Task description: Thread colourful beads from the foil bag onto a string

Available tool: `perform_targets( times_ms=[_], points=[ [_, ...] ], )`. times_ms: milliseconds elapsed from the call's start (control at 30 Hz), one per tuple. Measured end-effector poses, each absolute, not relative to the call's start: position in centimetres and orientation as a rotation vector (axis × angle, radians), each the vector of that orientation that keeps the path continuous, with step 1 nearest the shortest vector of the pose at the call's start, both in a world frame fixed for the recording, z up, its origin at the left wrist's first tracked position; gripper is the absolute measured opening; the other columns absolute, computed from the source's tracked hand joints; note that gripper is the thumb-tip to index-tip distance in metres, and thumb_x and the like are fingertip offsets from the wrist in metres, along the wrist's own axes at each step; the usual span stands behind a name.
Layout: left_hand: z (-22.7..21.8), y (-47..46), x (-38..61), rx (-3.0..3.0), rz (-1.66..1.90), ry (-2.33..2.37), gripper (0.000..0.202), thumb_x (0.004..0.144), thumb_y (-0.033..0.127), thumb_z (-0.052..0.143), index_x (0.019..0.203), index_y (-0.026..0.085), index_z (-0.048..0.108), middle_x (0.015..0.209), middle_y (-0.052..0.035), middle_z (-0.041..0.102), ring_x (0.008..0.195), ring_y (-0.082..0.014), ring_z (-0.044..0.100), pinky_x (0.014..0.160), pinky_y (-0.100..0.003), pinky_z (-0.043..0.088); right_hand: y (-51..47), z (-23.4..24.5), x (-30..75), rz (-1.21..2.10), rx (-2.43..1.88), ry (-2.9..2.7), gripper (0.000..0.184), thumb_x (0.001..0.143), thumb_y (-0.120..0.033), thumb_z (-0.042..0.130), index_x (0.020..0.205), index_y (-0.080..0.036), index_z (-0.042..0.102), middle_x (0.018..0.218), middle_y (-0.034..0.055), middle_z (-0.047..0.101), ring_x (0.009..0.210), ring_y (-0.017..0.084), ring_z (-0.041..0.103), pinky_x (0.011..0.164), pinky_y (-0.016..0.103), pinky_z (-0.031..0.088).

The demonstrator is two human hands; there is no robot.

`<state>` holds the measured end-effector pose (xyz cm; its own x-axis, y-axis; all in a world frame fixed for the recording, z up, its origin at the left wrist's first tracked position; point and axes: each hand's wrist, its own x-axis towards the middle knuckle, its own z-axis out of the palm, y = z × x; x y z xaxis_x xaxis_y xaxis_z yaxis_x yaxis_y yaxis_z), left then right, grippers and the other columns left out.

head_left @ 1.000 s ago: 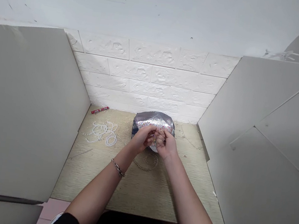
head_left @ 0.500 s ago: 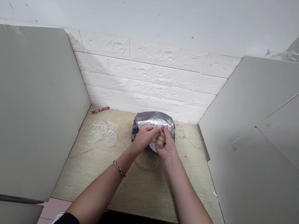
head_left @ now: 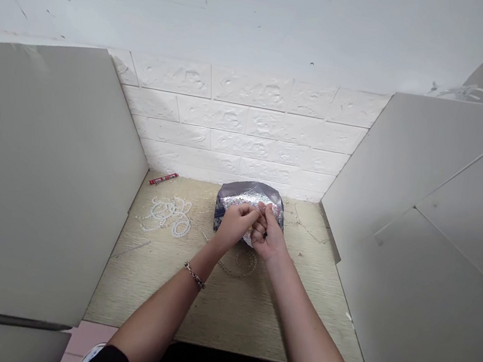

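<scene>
My left hand point(head_left: 234, 226) and my right hand point(head_left: 268, 234) meet fingertip to fingertip over a shiny silver-and-dark pouch point(head_left: 251, 192). Both are closed in a pinch. Whatever lies between the fingers is too small to make out. Sparkly, coloured bits show on the pouch's silver top, partly hidden by the hands. A strand of small beads point(head_left: 236, 274) curls on the table just below the hands and runs left. To the left, white beaded strings point(head_left: 168, 215) lie in loops.
A red packet point(head_left: 163, 179) lies at the table's back left corner. A thin strand point(head_left: 309, 230) trails right of the pouch. A thin stick-like piece point(head_left: 131, 249) is at the left. Grey panels point(head_left: 42, 175) point(head_left: 429, 263) flank the wooden table point(head_left: 229, 324); a white brick-patterned wall point(head_left: 246, 118) stands behind.
The fingertips have drawn slightly closer together over the pouch. The view has shifted a little; the things on the table have not visibly moved.
</scene>
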<state>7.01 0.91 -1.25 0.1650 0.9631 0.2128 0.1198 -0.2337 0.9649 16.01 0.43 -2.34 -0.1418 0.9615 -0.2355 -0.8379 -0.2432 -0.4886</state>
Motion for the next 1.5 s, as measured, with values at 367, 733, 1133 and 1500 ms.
perform_targets(
  times_ms=[367,733,1133,1500],
  points=[
    [-0.8,0.36,6.9,1.651,1.228,1.098,0.02,0.068,0.024,0.044,0.056,0.013,0.056,0.057,-0.0002,0.058,0.057,-0.0104,0.051,0.055,-0.021,0.039,0.24,-2.21,15.82,1.653,-0.671,-0.376,0.027,0.066,-0.041,0.057,0.077,-0.017,0.055,0.038,-0.0109,0.033,0.027,0.0,0.017,0.023,0.01,0.011],
    [-0.93,0.26,7.08,1.72,1.225,1.023,0.024,0.073,0.028,0.04,0.06,0.014,0.054,0.062,-0.0007,0.059,0.061,-0.0104,0.053,0.059,-0.021,0.04,0.18,-2.06,15.81,1.631,-0.685,-0.368,0.027,0.065,-0.041,0.058,0.076,-0.017,0.055,0.037,-0.0109,0.035,0.026,0.0,0.019,0.022,0.011,0.012],
    [-1.23,0.52,6.98,1.707,1.248,1.096,0.026,0.072,0.033,0.043,0.064,0.014,0.057,0.062,-0.0009,0.059,0.06,-0.0107,0.052,0.057,-0.021,0.039,0.22,-2.13,15.86,1.654,-0.644,-0.373,0.025,0.067,-0.04,0.056,0.075,-0.017,0.053,0.035,-0.0122,0.026,0.026,0.0,0.016,0.022,0.01,0.011],
    [-1.34,0.6,7.09,1.699,1.247,1.101,0.027,0.073,0.034,0.042,0.066,0.013,0.058,0.063,-0.0018,0.06,0.061,-0.0113,0.053,0.057,-0.022,0.04,0.22,-2.06,15.89,1.678,-0.623,-0.348,0.023,0.067,-0.038,0.057,0.075,-0.017,0.052,0.034,-0.0124,0.028,0.026,0.0,0.017,0.022,0.009,0.012]
  ],
)
